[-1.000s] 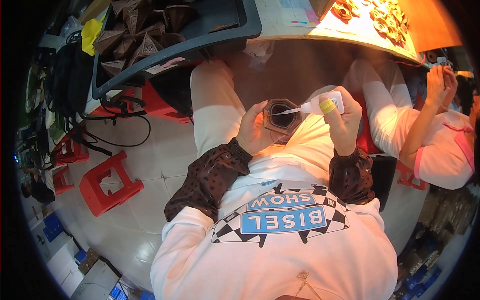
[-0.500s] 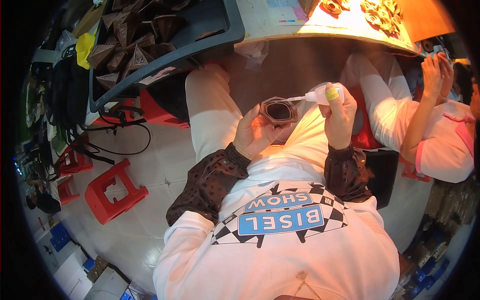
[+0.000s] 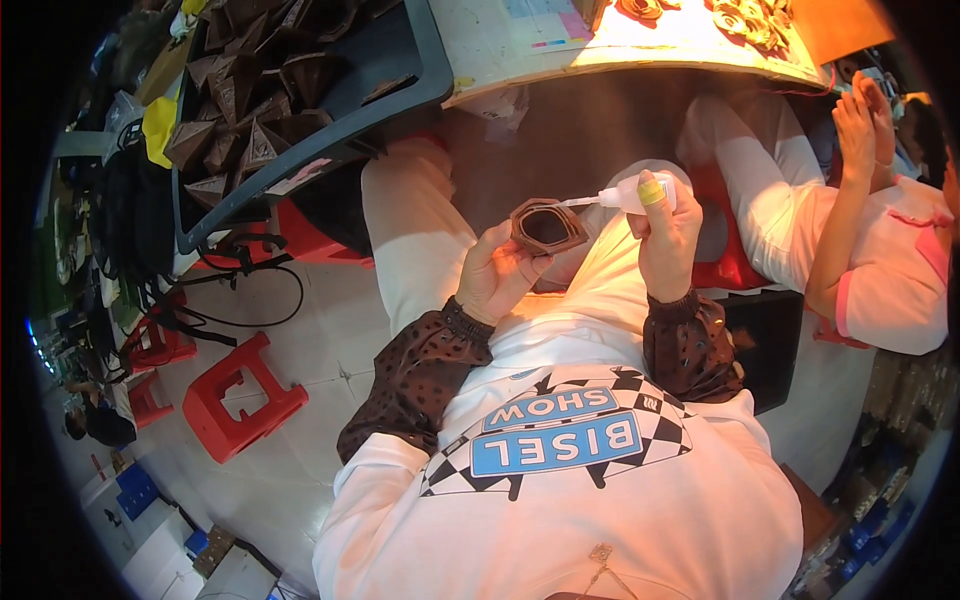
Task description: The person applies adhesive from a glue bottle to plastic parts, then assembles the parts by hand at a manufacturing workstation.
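Note:
My left hand [image 3: 495, 270] is closed on the lower left side of a brown faceted piece [image 3: 571, 231] with a round, hollow opening turned up. In my right hand [image 3: 668, 240] is a small white glue bottle [image 3: 622, 196] with a thin nozzle, lying nearly level. The nozzle's tip reaches the upper right rim of the brown piece; whether it touches cannot be made out. Yellow tape wraps my right thumb. Both hands are above my lap, and dark spotted sleeve covers are on my forearms.
At the upper left, a dark tray [image 3: 437, 60] holds several brown pointed pieces [image 3: 232, 90]. Brown paper-like roses [image 3: 750, 25] lie on the lit table [image 3: 480, 75]. A red stool [image 3: 240, 400] stands on the floor at left. Another person [image 3: 885, 250] sits at right, hands raised.
The brown piece now has its opening tilted more into view. Both hands and the bottle appear slightly further left, while the whole view has shifted a little.

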`<state>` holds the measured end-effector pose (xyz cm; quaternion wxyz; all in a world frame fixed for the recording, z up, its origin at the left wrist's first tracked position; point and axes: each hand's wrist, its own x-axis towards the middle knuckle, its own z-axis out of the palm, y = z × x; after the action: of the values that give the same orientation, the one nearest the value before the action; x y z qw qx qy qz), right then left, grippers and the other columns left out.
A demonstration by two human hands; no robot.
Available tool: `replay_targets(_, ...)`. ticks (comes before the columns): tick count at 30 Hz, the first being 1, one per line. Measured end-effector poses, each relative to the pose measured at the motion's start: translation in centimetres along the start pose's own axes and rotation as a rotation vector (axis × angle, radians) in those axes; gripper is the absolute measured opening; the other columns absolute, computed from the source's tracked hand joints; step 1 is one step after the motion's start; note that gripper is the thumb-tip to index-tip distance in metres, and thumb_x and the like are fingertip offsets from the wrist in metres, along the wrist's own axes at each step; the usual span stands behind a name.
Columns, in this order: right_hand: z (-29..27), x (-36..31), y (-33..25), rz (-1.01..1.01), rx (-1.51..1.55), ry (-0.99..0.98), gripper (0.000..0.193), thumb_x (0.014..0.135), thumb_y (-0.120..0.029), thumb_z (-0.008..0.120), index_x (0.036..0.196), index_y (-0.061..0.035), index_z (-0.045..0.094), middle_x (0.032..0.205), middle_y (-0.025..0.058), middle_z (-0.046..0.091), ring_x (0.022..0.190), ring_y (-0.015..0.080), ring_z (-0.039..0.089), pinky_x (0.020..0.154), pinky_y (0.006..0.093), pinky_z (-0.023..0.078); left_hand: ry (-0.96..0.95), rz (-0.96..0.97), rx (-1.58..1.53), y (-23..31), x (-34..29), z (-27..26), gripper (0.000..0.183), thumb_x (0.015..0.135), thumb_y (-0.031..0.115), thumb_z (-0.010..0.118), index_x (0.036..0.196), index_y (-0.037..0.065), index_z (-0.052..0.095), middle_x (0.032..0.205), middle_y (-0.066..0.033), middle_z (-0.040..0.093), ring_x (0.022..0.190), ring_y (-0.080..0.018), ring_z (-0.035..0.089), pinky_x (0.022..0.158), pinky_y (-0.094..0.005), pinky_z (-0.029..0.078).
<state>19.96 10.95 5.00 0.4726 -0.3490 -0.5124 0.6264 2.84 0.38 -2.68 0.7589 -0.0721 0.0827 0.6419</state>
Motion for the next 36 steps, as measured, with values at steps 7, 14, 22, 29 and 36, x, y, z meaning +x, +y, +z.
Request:
replay_targets(7, -0.3, -0.2, 0.4, -0.012, -0.044, 0.021, 0.021, 0.091, -0.021, 0.059, 0.08, -0.0024, 0.058, 0.061, -0.0011, 0.054, 0.049, 0.0015, 0.039, 0.044, 0.018, 0.028, 0.069, 0.045, 0.063, -0.2, -0.2, 1.3, 0.055, 0.084, 0.027, 0.063, 0.125, -0.003, 0.043, 0.122, -0.0247, 0.049, 0.106, -0.0396, 0.055, 0.084, -0.0396, 0.055)
replay_targets(14, -0.4, -0.4, 0.7, 0.003, -0.094, 0.048, 0.021, 0.09, -0.021, 0.061, 0.08, -0.0023, 0.058, 0.061, -0.002, 0.053, 0.05, 0.001, 0.04, 0.044, 0.0178, 0.029, 0.102, 0.051, 0.131, -0.2, -0.5, 1.8, 0.049, 0.085, 0.029, 0.062, 0.121, 0.0, 0.047, 0.116, -0.0214, 0.055, 0.104, -0.0373, 0.057, 0.083, -0.0378, 0.054)
replay_targets(22, -0.2, -0.4, 0.5, -0.018, -0.156, 0.073, 0.022, 0.089, -0.021, 0.062, 0.077, -0.003, 0.057, 0.06, -0.003, 0.051, 0.051, 0.0007, 0.04, 0.044, 0.0177, 0.028, 0.135, 0.108, 0.23, -0.4, -0.6, 1.9, 0.05, 0.083, 0.028, 0.063, 0.12, -0.001, 0.047, 0.115, -0.0206, 0.055, 0.103, -0.0352, 0.057, 0.086, -0.0385, 0.052)
replay_targets(29, -0.7, -0.4, 0.5, -0.034, -0.119, 0.063, 0.021, 0.089, -0.02, 0.061, 0.078, -0.0029, 0.057, 0.06, -0.003, 0.05, 0.05, 0.0008, 0.038, 0.044, 0.0183, 0.027, 0.153, 0.155, 0.38, -0.2, -1.0, 3.0, 0.044, 0.084, 0.023, 0.061, 0.119, -0.002, 0.049, 0.112, -0.0128, 0.057, 0.105, -0.0213, 0.056, 0.084, -0.0336, 0.051)
replay_targets(36, -1.3, -0.2, 0.8, 0.011, 0.055, 0.058, 0.024, 0.091, -0.022, 0.057, 0.078, -0.0024, 0.057, 0.06, -0.0018, 0.05, 0.049, 0.0028, 0.036, 0.045, 0.0196, 0.025, 0.143, 0.21, 0.594, 0.4, -1.3, 3.9, 0.042, 0.084, 0.021, 0.058, 0.117, -0.002, 0.049, 0.11, -0.0116, 0.058, 0.102, -0.0176, 0.057, 0.09, -0.0312, 0.046)
